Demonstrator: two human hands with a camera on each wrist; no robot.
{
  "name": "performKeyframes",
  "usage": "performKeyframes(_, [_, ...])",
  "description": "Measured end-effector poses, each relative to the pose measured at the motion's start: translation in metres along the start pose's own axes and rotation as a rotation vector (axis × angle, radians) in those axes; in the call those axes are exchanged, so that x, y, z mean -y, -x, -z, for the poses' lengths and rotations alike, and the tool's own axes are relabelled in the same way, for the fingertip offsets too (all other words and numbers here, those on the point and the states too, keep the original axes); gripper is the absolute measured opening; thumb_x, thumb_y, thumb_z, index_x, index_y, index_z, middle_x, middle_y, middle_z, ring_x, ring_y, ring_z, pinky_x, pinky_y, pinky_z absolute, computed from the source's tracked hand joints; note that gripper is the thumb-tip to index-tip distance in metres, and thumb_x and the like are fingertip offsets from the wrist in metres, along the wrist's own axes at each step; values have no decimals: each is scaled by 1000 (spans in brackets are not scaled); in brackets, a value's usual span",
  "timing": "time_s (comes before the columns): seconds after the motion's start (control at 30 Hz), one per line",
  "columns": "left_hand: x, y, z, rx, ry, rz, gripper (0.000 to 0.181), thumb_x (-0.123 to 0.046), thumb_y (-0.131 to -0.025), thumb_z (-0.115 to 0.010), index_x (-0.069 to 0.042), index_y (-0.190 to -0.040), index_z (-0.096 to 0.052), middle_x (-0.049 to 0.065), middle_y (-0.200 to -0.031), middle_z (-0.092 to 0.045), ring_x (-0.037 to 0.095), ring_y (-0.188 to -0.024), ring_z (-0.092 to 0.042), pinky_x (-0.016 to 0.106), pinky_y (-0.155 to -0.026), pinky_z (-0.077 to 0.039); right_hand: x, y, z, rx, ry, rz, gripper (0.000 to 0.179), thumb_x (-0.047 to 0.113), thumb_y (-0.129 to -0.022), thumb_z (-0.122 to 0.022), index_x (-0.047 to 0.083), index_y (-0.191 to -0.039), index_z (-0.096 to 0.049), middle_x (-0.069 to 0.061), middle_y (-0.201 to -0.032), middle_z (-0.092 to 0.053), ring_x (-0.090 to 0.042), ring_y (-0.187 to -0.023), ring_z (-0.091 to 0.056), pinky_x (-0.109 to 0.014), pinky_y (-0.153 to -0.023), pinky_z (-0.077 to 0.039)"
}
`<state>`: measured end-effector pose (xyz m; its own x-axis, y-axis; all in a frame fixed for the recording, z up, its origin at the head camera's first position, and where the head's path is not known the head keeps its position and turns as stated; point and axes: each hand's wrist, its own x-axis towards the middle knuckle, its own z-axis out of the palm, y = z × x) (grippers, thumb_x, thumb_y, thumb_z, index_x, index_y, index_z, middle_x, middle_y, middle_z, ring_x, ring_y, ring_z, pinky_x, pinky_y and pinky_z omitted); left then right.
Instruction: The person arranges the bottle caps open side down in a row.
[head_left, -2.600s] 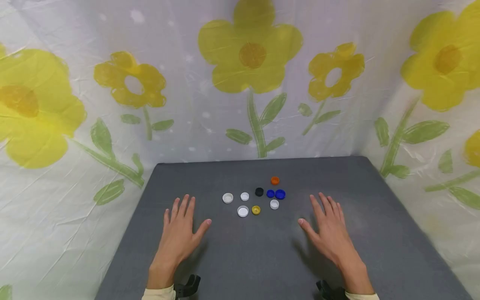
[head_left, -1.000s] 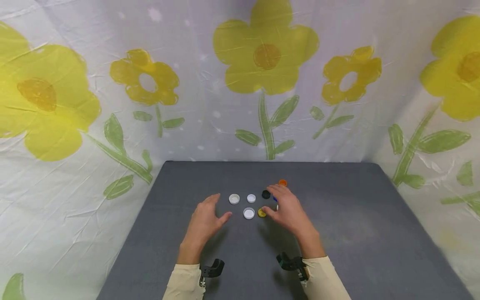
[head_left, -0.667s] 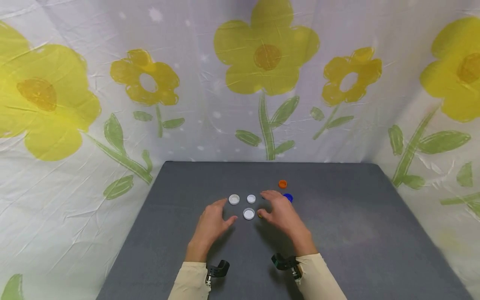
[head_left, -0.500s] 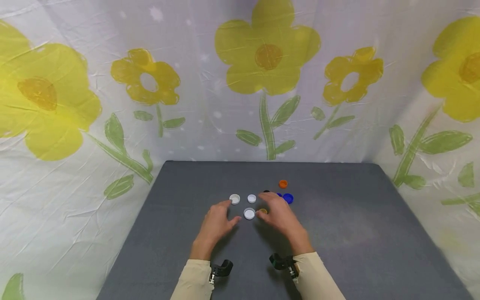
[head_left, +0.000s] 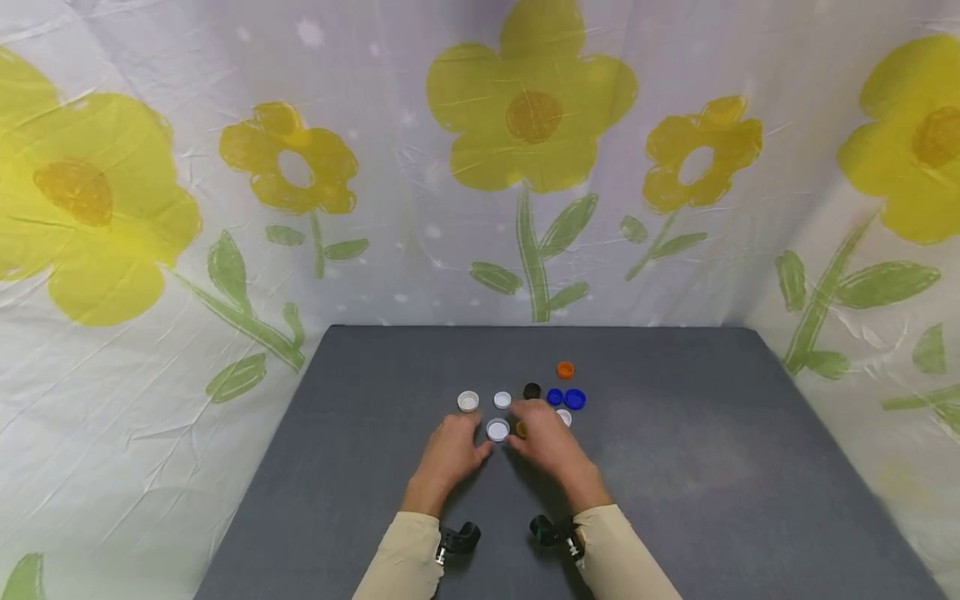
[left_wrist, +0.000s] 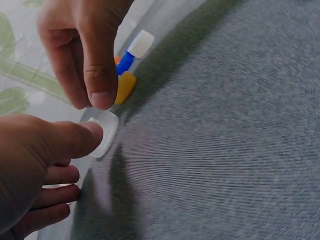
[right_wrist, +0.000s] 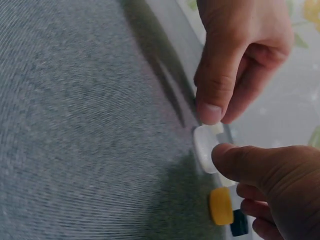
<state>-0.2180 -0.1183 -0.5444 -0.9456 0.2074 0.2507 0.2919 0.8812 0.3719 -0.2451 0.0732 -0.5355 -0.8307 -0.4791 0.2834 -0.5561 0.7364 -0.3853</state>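
Observation:
Plastic bottle caps lie in a loose group on the grey table. My left hand (head_left: pixel 448 454) and right hand (head_left: pixel 551 440) hover on either side of a white cap (head_left: pixel 498 430), fingers loosely bent, holding nothing. In the left wrist view, my left thumb overlaps this white cap (left_wrist: pixel 108 134). The right thumb tip overlaps it in the right wrist view. A yellow cap (head_left: pixel 521 429) is partly hidden by my right hand. Just beyond my left fingertips is an off-white cap (head_left: pixel 468 401). A small white cap (head_left: pixel 502 400) lies between the hands, farther back.
Behind my right hand are a black cap (head_left: pixel 532 390), a small blue cap (head_left: pixel 555 397) and a larger blue cap (head_left: pixel 575 399). Another white cap (head_left: pixel 564 417) peeks out beside it. An orange cap (head_left: pixel 566 370) lies farthest back. A flowered curtain (head_left: pixel 405 250) surrounds the table (head_left: pixel 705 467).
Both hands have come inward from the table's sides, over the caps, and drawn close together around the white cap. Their spread fingers have bent. The caps keep their places.

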Motion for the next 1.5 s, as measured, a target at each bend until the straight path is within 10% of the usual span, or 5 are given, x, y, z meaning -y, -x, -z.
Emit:
performKeyframes(0.63, [-7,-4,-18,-101,-110,-40,21,-21,-77,-87,-11,-88,-72,7,-91,-75,31,-99,-67,45,-84,-54,-1,2,-16,-58,26,25,20,15,-80,-83,3,-92,-72,-13,-109,-72,-32,-107,-66,-46,-94,-52])
performKeyframes(0.9, [-7,-4,-18,-120,-56,-13,19,-19,-78,-86,-13,-92,-76,3,-91,-76,29,-99,-68,46,-81,-55,1,3,-14,-63,28,22,26,13,-82,-82,1,-103,-75,-15,-114,-72,-33,-110,-65,-47,-97,-51])
performKeyframes(1.5, [-20,2,27,-101,52,-74,25,-18,-82,-85,-14,-106,-78,1,-101,-77,22,-96,-68,42,-86,-56,20,12,19,-105,-79,-23,34,20,-84,-82,7,-115,-75,-10,-121,-70,-29,-117,-63,-46,-101,-51])
